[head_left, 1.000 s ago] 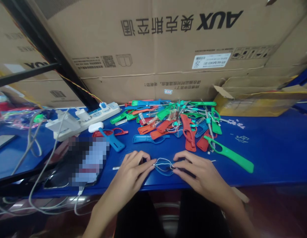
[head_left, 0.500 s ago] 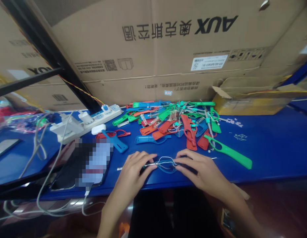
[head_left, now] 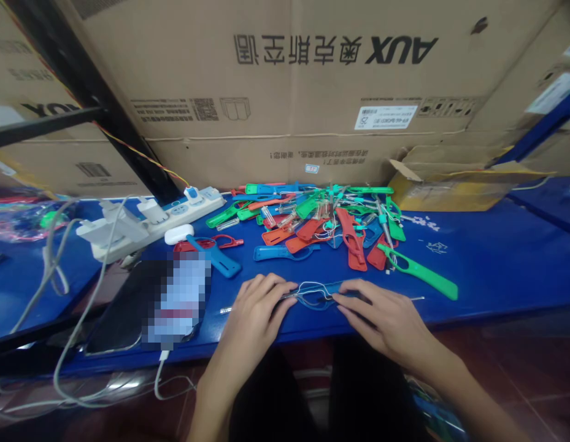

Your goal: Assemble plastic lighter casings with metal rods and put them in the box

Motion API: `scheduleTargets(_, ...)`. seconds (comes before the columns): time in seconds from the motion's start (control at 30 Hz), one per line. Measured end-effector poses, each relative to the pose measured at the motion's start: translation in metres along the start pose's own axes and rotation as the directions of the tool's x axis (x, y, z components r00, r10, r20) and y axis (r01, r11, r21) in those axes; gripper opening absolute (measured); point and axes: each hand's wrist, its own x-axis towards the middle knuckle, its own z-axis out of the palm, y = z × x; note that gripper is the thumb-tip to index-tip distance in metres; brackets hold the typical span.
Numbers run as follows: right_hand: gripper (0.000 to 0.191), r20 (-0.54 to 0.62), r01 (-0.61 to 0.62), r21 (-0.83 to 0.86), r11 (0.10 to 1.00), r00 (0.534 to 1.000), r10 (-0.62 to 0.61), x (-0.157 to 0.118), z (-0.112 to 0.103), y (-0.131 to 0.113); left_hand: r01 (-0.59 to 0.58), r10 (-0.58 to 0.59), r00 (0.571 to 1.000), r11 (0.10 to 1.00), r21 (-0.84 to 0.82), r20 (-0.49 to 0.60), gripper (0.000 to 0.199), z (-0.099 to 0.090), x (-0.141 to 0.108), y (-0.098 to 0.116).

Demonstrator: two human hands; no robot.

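Observation:
Near the front edge of the blue table, a blue plastic piece (head_left: 315,301) with an oval opening and white wires lies between my hands. My left hand (head_left: 261,307) pinches its left end together with a thin metal rod, whose clear tip sticks out to the left. At the right end, the fingers of my right hand (head_left: 377,310) close on the blue piece and the wire. Behind them is a pile of red, green and blue plastic pieces (head_left: 307,215) with metal rods and wires. One green piece (head_left: 427,276) lies right of the pile.
On the left are a power strip (head_left: 183,212) with chargers, a white case (head_left: 178,234), a phone (head_left: 178,294) on a cable, and a black metal frame. An open yellow-brown box (head_left: 445,190) stands at the back right, before large cardboard boxes (head_left: 285,80).
The view has shifted slightly. Both hands still hold the blue piece, and my right hand is a little farther from my left, with more of the blue piece showing.

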Motion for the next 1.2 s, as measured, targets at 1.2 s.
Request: scheduleTargets(1.2, 0.035, 0.003, 0.086, -0.105, 0.991, 0.996, -0.086, 0.011, 0.011, 0.004, -0.03, 0.031, 0.999, 0.996, 0.081, -0.018, 0.022, 0.008, 0.01, 0.013)
